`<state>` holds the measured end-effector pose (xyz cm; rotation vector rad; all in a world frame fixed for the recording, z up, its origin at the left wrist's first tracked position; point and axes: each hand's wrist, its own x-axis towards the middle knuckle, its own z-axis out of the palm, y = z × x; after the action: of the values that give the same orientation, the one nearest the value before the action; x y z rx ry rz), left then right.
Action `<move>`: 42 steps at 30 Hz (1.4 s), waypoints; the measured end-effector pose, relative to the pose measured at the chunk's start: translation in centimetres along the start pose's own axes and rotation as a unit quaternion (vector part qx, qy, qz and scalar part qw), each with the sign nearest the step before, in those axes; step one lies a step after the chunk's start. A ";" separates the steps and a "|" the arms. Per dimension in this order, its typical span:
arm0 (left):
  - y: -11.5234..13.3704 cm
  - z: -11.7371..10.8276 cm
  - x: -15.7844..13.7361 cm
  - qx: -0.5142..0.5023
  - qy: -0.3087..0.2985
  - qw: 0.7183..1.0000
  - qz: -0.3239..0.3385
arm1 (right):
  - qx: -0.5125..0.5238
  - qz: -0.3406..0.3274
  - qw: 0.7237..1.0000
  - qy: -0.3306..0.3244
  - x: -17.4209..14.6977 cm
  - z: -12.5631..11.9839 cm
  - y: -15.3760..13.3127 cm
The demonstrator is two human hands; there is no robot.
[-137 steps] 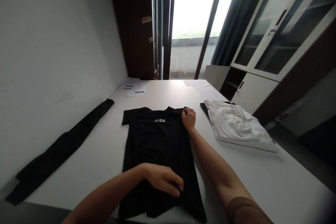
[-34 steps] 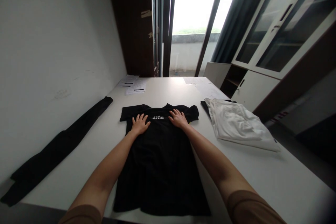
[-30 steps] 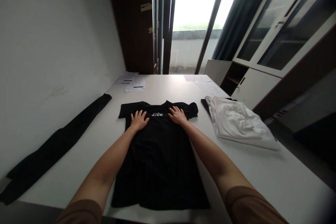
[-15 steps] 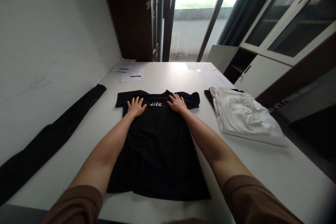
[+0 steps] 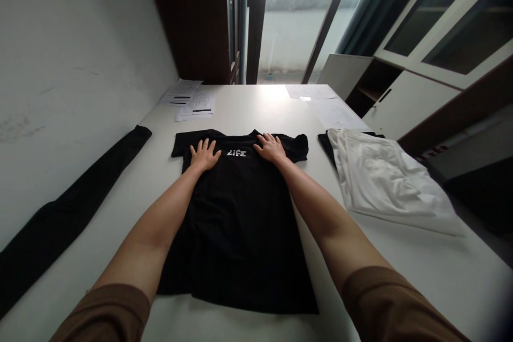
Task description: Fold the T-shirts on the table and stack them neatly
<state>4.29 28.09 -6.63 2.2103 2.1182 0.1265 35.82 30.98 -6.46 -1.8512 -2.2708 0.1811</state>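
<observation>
A black T-shirt lies spread flat on the white table, its collar end away from me and its hem toward me. White lettering is printed across its upper part and appears upside down from here. My left hand rests flat on the shirt's upper left, fingers spread. On the upper right, beside the collar, my right hand lies flat with its fingers stretched out. Neither hand grips the cloth.
Folded white cloth lies at the right over a dark piece. A long black cloth lies along the left wall. Printed papers are at the far left, and more sheets at the far right. A cabinet stands beyond the table.
Both hands stay on the shirt in nearly the same places. The view has tilted down slightly, and the cloths at both sides sit a little farther out in the picture.
</observation>
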 end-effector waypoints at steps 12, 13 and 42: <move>0.4 -0.7 2.3 -0.015 0.094 0.995 0.010 | 0.108 0.172 0.968 0.149 2.3 -0.4 2.2; 0.4 -0.9 2.4 -0.015 0.110 0.994 0.009 | 0.109 0.184 0.965 0.150 2.4 -0.4 2.4; -0.5 -5.2 8.4 0.011 -0.019 1.000 -0.016 | 0.098 0.042 0.992 -0.073 5.8 -3.4 2.5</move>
<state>3.58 36.51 -1.48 2.1712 2.1450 0.0584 37.89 37.05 -3.20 -1.8866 -2.1752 0.5496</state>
